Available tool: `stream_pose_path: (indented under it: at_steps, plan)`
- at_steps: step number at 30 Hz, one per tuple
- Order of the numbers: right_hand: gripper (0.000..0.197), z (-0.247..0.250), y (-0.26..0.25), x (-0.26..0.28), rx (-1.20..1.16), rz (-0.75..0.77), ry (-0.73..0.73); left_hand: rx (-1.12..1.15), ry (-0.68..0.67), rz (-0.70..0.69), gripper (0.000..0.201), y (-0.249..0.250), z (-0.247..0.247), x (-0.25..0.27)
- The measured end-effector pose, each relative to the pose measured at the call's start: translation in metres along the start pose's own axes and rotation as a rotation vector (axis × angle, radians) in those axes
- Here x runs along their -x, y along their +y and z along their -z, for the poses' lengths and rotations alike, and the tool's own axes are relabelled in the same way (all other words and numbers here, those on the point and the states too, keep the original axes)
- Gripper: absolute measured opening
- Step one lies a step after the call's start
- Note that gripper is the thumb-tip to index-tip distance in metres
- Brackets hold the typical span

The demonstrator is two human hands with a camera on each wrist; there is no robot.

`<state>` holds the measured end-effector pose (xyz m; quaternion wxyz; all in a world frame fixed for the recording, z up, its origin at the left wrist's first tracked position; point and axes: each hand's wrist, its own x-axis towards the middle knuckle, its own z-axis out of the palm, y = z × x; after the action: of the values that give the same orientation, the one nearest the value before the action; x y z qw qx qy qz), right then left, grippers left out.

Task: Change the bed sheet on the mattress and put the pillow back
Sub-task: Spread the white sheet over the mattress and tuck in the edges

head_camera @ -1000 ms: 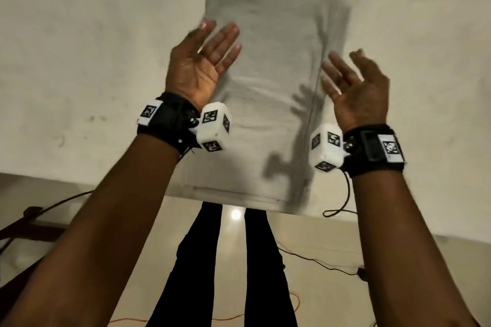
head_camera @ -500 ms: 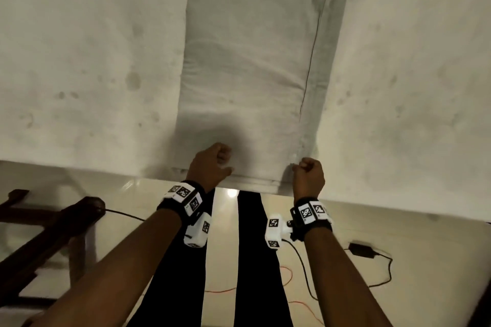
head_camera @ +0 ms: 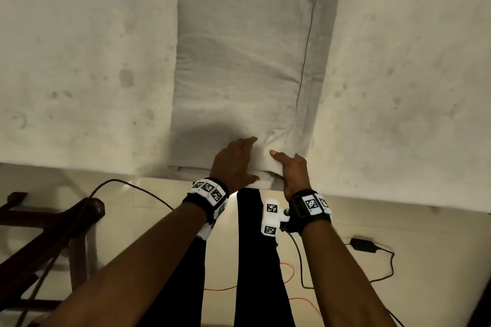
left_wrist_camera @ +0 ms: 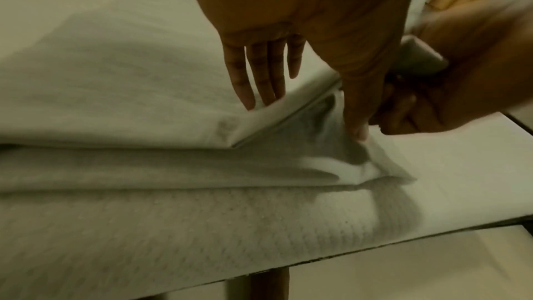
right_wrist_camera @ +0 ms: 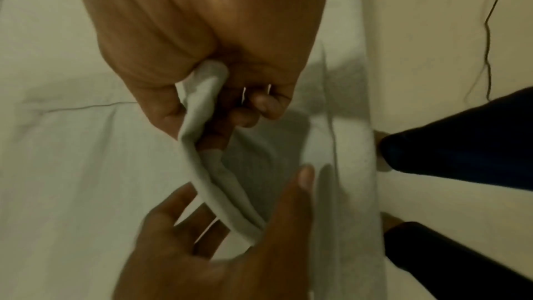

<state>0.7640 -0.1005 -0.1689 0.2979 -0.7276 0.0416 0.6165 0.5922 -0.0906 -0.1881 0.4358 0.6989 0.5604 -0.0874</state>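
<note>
A folded pale grey bed sheet (head_camera: 247,48) lies lengthwise on the bare white mattress (head_camera: 79,61), its near end at the mattress edge. My left hand (head_camera: 233,162) lies on that near end with straight fingers (left_wrist_camera: 259,81) pressing the top layer, thumb lower beside the fold. My right hand (head_camera: 289,170) is just to its right. In the right wrist view its curled fingers (right_wrist_camera: 259,108) grip a lifted edge of the bed sheet (right_wrist_camera: 202,156). The left hand (right_wrist_camera: 216,236) is spread open below that edge. No pillow is in view.
The mattress edge (head_camera: 79,170) runs across in front of me, with pale floor below. My legs in black trousers (head_camera: 255,260) stand against it. Dark wooden furniture (head_camera: 39,233) stands at the left. Cables and a black power adapter (head_camera: 362,244) lie on the floor at the right.
Both hands came down from open in the air to the sheet's near end. The left fist has since flattened onto the sheet, and the right hand now holds an edge lifted.
</note>
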Motion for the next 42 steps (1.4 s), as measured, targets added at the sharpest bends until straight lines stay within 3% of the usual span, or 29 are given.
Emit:
stream_pose_path:
  at_steps: [2,6,10,12,15,17,19,21,23,26,30,34,36,39,42]
  plan:
    - [0.034,-0.007,-0.012,0.001,-0.017,-0.017,-0.097,-0.061,0.059,-0.021,0.097,0.011,0.000,-0.003]
    - [0.009,-0.013,-0.036,0.005,0.016,0.028,-0.198,-0.022,0.183,0.049,0.042,0.015,0.007,-0.012]
    - [0.041,0.002,-0.045,-0.019,-0.044,-0.041,-0.106,0.266,0.273,0.109,0.024,-0.004,0.028,-0.018]
    - [0.039,0.009,-0.049,-0.031,-0.037,-0.078,0.000,0.374,0.322,0.143,0.020,-0.014,0.041,-0.017]
    - [0.010,0.015,-0.050,-0.038,0.058,-0.031,0.207,0.483,0.376,0.240,0.021,-0.025,0.055,-0.014]
    - [0.014,0.016,-0.048,-0.038,0.206,-0.023,0.248,0.565,0.387,0.317,0.026,-0.030,0.056,-0.013]
    - [0.020,0.014,-0.042,-0.035,0.243,0.002,0.189,0.634,0.393,0.359,0.033,-0.032,0.053,-0.015]
    - [0.014,0.009,-0.033,-0.027,0.121,-0.009,0.110,0.655,0.394,0.383,0.033,-0.030,0.048,-0.015]
    - [0.025,0.004,-0.025,-0.022,0.034,-0.022,0.021,0.665,0.390,0.383,0.037,-0.027,0.044,-0.014]
    - [0.038,-0.004,-0.032,-0.025,-0.099,-0.022,-0.051,0.689,0.403,0.308,0.035,-0.020,0.044,-0.005]
    - [0.049,-0.025,-0.067,-0.037,-0.243,0.039,-0.058,0.613,0.446,0.098,0.042,-0.015,0.044,0.007]
    - [0.074,-0.063,-0.113,-0.046,-0.278,0.101,-0.112,0.480,0.489,0.061,0.060,-0.027,0.046,0.014]
    - [0.076,-0.080,-0.133,-0.052,-0.247,0.138,-0.109,0.434,0.548,0.036,0.058,-0.031,0.053,0.019]
    - [0.069,-0.093,-0.152,-0.073,-0.153,0.138,-0.081,0.419,0.592,-0.028,0.056,-0.039,0.071,0.028]
    - [0.018,-0.122,-0.170,-0.043,-0.035,0.130,-0.044,0.375,0.631,-0.110,0.051,-0.044,0.092,0.040]
